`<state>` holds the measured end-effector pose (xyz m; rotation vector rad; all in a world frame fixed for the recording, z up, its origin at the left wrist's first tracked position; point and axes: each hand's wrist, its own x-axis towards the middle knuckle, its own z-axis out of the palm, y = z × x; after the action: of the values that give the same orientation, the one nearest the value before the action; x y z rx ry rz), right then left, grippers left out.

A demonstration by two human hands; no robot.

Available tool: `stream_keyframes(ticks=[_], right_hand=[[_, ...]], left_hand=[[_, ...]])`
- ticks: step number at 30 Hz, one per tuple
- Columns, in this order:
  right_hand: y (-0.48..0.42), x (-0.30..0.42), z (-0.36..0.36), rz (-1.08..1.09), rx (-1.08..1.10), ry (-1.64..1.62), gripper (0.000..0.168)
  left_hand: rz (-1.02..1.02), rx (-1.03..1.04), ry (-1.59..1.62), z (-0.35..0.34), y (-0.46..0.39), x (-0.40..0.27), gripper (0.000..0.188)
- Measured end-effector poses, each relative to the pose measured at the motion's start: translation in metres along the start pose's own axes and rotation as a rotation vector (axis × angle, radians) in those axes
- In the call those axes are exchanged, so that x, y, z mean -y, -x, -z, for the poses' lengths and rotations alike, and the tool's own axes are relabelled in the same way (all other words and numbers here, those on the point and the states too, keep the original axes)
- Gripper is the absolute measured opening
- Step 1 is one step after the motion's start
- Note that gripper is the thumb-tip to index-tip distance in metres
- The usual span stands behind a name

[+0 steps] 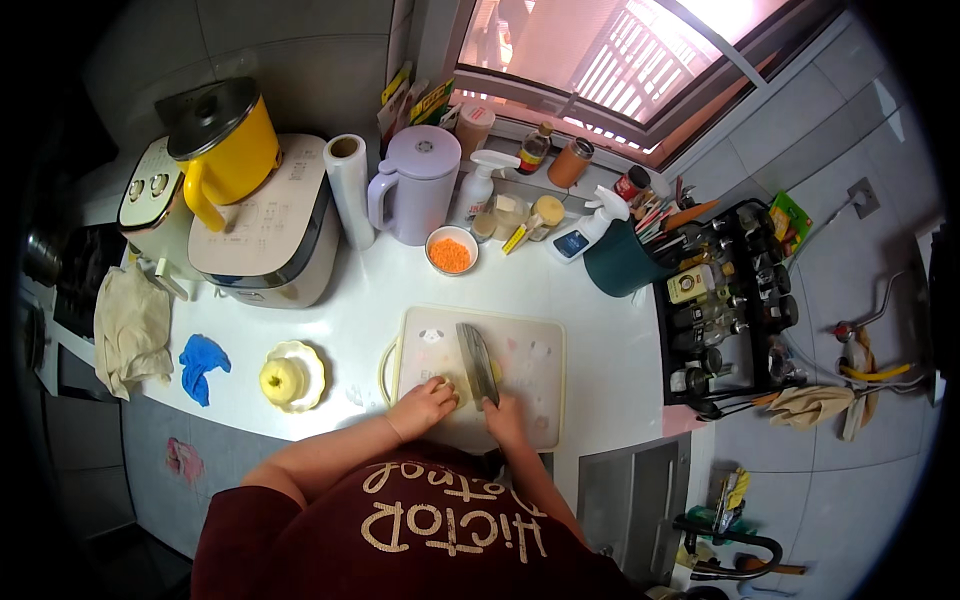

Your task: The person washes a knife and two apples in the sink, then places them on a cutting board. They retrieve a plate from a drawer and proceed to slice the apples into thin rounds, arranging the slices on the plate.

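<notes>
On a white cutting board [427,352] near the counter's front edge, my right hand [505,420] grips the handle of a kitchen knife [476,364], its broad blade pointing away from me. My left hand [426,407] rests just left of the blade, fingertips on a pale yellow piece of food [456,386] that they partly cover. Another yellowish piece [496,370] shows at the blade's right side. To the left, a peeled pale fruit or vegetable [281,381] sits in a scalloped yellow-rimmed dish [316,386]. A bowl [451,271] of chopped orange food [448,256] stands behind the board.
A rice cooker [255,240] bearing a yellow pot [229,161], a plastic-wrap roll [351,195], a lilac jug [420,184] and spray bottles [589,225] stand behind. A blue cloth [201,369] lies left. A green container [626,259] and black bottle rack [667,345] stand right.
</notes>
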<state>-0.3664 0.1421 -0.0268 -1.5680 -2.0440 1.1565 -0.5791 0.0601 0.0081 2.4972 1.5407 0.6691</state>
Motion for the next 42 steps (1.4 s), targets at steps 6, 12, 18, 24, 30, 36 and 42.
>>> stream_keyframes(ticks=[6,12,18,24,30,36,42], right_hand=[[-0.001,-0.011,0.01,-0.126,0.135,-0.085,0.027],[0.001,0.026,0.036,-0.26,0.091,0.126,0.035],[0.003,-0.015,0.026,-0.066,0.12,0.16,0.031],[0.01,-0.015,0.022,-0.031,0.147,0.159,0.029],[0.009,-0.022,0.021,-0.24,0.071,0.008,0.037],[0.011,0.011,0.037,-0.147,0.161,0.272,0.04],[0.012,-0.01,0.029,-0.169,0.095,0.201,0.04]], left_hand=[[-0.002,0.003,0.011,-0.001,-0.002,0.002,0.035],[-0.037,-0.022,0.017,0.0,-0.005,0.003,0.039],[-0.033,-0.03,0.054,0.001,-0.012,0.003,0.04],[-0.001,-0.028,0.005,0.001,-0.01,0.001,0.039],[0.01,-0.012,-0.016,-0.003,-0.008,0.001,0.037],[0.027,0.007,0.025,-0.003,-0.006,0.004,0.037],[0.007,-0.018,0.041,-0.002,-0.008,0.003,0.037]])
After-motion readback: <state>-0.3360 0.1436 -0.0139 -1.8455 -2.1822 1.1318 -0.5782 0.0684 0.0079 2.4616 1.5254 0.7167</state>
